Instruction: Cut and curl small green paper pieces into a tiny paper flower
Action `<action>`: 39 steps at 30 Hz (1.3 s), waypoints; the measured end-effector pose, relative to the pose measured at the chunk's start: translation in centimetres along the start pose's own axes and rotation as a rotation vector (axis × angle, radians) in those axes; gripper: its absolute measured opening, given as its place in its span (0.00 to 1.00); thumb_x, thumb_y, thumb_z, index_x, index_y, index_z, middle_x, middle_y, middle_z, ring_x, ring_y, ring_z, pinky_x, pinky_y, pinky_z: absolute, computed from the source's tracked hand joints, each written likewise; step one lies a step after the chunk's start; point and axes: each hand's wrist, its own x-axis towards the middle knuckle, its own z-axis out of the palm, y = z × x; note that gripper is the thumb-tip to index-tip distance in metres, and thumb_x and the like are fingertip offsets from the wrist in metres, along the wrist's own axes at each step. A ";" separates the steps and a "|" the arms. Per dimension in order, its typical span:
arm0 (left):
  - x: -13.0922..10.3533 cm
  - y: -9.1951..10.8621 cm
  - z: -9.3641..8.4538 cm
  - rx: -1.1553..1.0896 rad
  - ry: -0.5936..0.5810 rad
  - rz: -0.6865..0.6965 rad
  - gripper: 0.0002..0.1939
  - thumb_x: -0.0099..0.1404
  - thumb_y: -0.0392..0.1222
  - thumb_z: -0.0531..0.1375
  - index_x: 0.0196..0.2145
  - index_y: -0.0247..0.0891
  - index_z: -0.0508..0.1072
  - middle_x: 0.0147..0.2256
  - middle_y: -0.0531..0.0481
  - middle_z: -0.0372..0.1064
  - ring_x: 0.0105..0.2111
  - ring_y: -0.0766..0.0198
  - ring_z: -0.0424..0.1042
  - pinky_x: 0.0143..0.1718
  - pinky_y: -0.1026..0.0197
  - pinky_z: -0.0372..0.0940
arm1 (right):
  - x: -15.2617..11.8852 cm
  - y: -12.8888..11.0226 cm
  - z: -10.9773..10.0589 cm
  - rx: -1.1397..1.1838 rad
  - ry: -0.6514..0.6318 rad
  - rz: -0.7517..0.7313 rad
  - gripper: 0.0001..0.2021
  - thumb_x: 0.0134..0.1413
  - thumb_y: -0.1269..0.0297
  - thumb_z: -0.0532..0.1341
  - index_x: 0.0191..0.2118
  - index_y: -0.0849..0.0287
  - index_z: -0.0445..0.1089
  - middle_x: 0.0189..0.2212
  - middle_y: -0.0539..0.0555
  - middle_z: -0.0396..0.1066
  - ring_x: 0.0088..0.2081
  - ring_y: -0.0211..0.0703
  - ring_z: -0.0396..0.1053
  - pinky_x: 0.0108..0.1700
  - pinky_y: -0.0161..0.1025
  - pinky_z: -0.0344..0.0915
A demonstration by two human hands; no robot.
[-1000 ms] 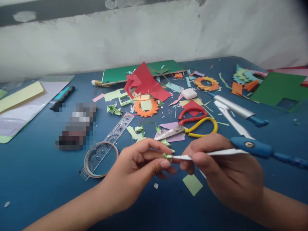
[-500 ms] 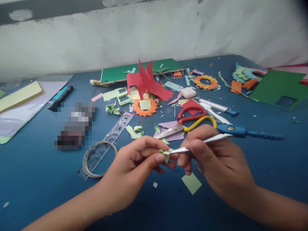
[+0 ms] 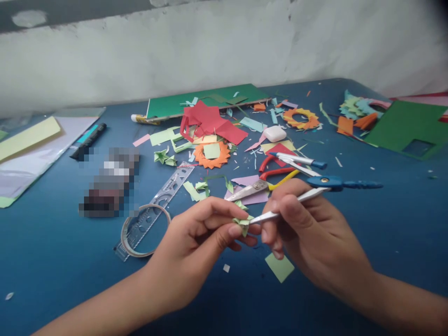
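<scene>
Left hand (image 3: 198,240) pinched a folded green paper piece (image 3: 244,224) between thumb and fingers, raised above the tabletop (image 3: 70,261) near the centre of view. Right hand (image 3: 315,233) grasped a blue-and-white drawing compass (image 3: 324,182) by one white leg, the tip of that leg meeting the right side of the folded piece; whether it had entered a fold could not be told. Red-and-yellow scissors (image 3: 251,190) lay just beyond the hands, partly hidden by the right one. A flat green paper square (image 3: 280,267) lay nearer the wearer. To the left, a tape ring (image 3: 142,255) overlapped a clear ruler (image 3: 175,184).
</scene>
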 end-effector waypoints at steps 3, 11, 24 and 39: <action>0.0 0.0 0.1 -0.010 -0.010 0.004 0.07 0.64 0.30 0.59 0.35 0.39 0.75 0.27 0.59 0.77 0.31 0.75 0.75 0.34 0.77 0.68 | 0.0 0.0 0.1 0.026 -0.011 0.003 0.08 0.59 0.57 0.59 0.31 0.54 0.66 0.21 0.44 0.71 0.21 0.28 0.67 0.24 0.22 0.67; 0.0 0.1 0.0 -0.040 0.014 -0.061 0.03 0.63 0.32 0.61 0.34 0.38 0.74 0.27 0.58 0.78 0.29 0.74 0.75 0.32 0.76 0.69 | -0.1 -0.1 0.2 -0.015 -0.027 -0.085 0.07 0.60 0.58 0.57 0.33 0.54 0.66 0.23 0.44 0.71 0.22 0.29 0.68 0.24 0.24 0.68; 0.3 -0.1 -0.3 -0.094 0.050 -0.123 0.01 0.62 0.36 0.62 0.34 0.37 0.73 0.30 0.52 0.79 0.31 0.68 0.77 0.32 0.71 0.70 | 0.4 -1.7 -1.4 -0.759 0.000 -0.524 0.11 0.65 0.59 0.51 0.36 0.53 0.67 0.27 0.49 0.69 0.27 0.38 0.69 0.27 0.36 0.65; 0.6 0.2 -0.3 0.034 0.127 -0.137 0.03 0.57 0.35 0.65 0.31 0.35 0.76 0.25 0.53 0.73 0.27 0.68 0.72 0.30 0.68 0.69 | 1.8 -2.5 -2.3 -1.672 -0.158 -0.271 0.06 0.57 0.62 0.57 0.34 0.58 0.69 0.17 0.47 0.67 0.17 0.37 0.64 0.20 0.33 0.55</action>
